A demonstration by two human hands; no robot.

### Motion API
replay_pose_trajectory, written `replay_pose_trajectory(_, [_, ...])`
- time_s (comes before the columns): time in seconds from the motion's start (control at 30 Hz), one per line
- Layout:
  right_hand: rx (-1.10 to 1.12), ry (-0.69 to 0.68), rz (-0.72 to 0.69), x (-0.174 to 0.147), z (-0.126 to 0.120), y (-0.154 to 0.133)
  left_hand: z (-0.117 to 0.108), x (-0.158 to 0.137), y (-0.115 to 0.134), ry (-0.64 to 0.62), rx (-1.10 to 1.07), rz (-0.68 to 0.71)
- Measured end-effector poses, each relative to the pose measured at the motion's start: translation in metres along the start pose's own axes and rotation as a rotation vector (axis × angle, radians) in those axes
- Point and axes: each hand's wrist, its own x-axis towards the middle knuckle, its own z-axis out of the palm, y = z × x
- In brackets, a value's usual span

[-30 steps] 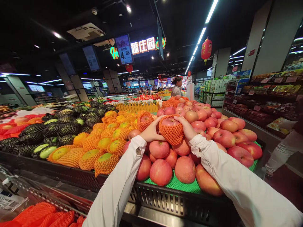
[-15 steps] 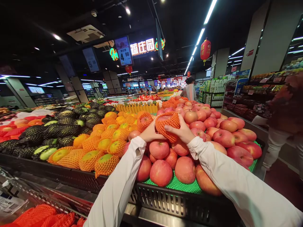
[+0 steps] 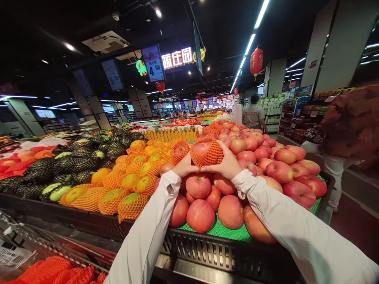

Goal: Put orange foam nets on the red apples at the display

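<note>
Between my two hands is an apple [image 3: 207, 153] in an orange foam net, held above the front of the apple pile. My left hand [image 3: 187, 166] grips it from the left, and my right hand [image 3: 227, 163] wraps round its right side. Both thumbs lie low along the near side of the net; the far fingers are hidden behind the fruit. Just left of the held one, another netted apple [image 3: 179, 150] rests on the pile. Bare red apples [image 3: 200, 215] lie below my hands on a green mat [image 3: 227, 230].
A black crate [image 3: 204, 248] edges the apples. To the left lie orange-netted fruit [image 3: 111, 201] and black-netted green fruit [image 3: 74, 165]. Red foam nets [image 3: 44, 270] fill the lower left corner. One person [image 3: 345, 130] stands at the right, another [image 3: 254, 114] farther back.
The netted apple has turned and tipped in my hands, and my right thumb has slid down to its lower edge. The person at right shifted, and a person in grey now shows behind.
</note>
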Motion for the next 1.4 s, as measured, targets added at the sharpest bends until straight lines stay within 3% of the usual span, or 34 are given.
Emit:
replay_pose_trajectory(0.1, [-0.052,0.02,-0.025,0.0,0.0,0.0,-0.001,-0.005,-0.002,0.005,-0.078,-0.056])
replay_pose_trajectory(0.33, [-0.147,0.05,-0.112,-0.003,0.0,0.001,0.006,-0.012,0.007,0.006,-0.498,-0.221])
replay_pose_trajectory(0.4, [-0.217,0.066,-0.119,-0.003,0.0,0.001,0.009,-0.009,0.01,0.017,-0.511,-0.282])
replay_pose_trajectory(0.5, [-0.36,0.11,-0.017,-0.004,-0.001,-0.001,0.01,-0.006,0.011,0.061,-0.444,-0.346])
replay_pose_trajectory(0.6, [-0.456,0.149,0.037,-0.006,-0.001,-0.004,0.011,-0.003,0.012,0.096,-0.392,-0.326])
replay_pose_trajectory(0.77, [-0.395,0.053,-0.174,-0.009,-0.001,-0.005,0.01,-0.002,0.011,0.058,-0.379,-0.282])
replay_pose_trajectory(0.93, [-0.397,0.008,-0.145,-0.009,0.0,-0.003,0.01,-0.003,0.006,0.034,-0.306,-0.26])
replay_pose_trajectory(1.13, [-0.413,0.227,-0.187,-0.01,-0.001,-0.009,0.008,-0.002,0.006,-0.002,-0.405,-0.229])
replay_pose_trajectory(1.27, [-0.49,0.398,-0.073,-0.007,-0.008,-0.007,0.002,0.0,0.005,-0.045,-0.322,-0.251])
replay_pose_trajectory(1.4, [-0.585,0.325,0.176,-0.004,-0.011,-0.003,0.0,0.001,0.003,-0.025,-0.244,-0.279])
